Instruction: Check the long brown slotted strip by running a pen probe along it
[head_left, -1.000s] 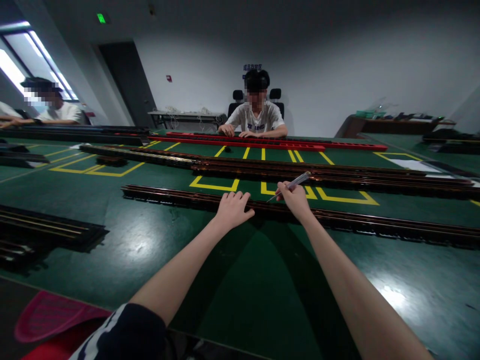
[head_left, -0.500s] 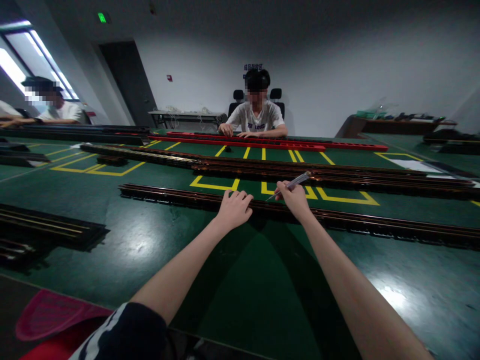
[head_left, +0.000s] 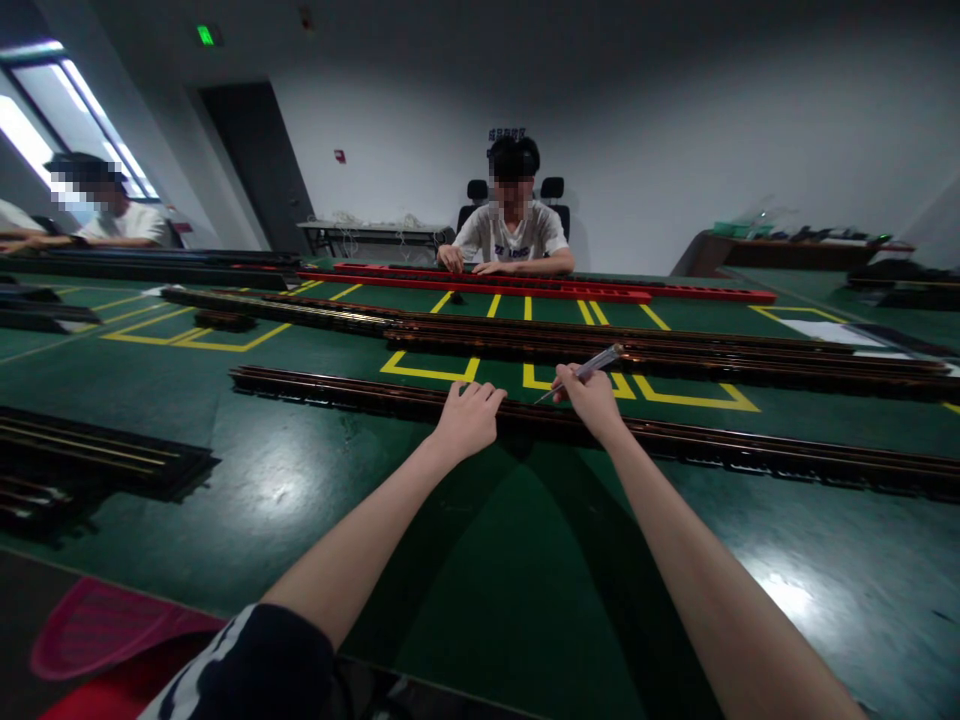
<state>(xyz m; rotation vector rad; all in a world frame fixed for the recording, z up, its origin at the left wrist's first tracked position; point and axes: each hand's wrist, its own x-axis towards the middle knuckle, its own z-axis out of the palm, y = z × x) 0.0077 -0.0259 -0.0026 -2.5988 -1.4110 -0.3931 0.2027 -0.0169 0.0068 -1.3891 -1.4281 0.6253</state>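
A long dark slotted strip (head_left: 337, 391) with brownish glossy edges lies across the table in front of me. My left hand (head_left: 469, 412) grips it from the near side, fingers bent over its top. To the right, my right hand (head_left: 589, 392) is closed around a slim screwdriver (head_left: 600, 359) with a clear handle. The tool slants, its thin shaft pointing down and left at the strip between my hands. Whether the tip touches the strip I cannot tell.
More long dark strips (head_left: 697, 343) lie beyond, across yellow tape lines on the green table (head_left: 480, 590). Another dark bundle (head_left: 97, 450) is at the left. Opposite, a person (head_left: 514, 235) works at red rails (head_left: 540, 287). A pink chair (head_left: 112, 625) stands at lower left.
The strip under my left hand has slid slightly to the left. My right hand and the screwdriver have shifted very little, and the left hand stays on the strip.
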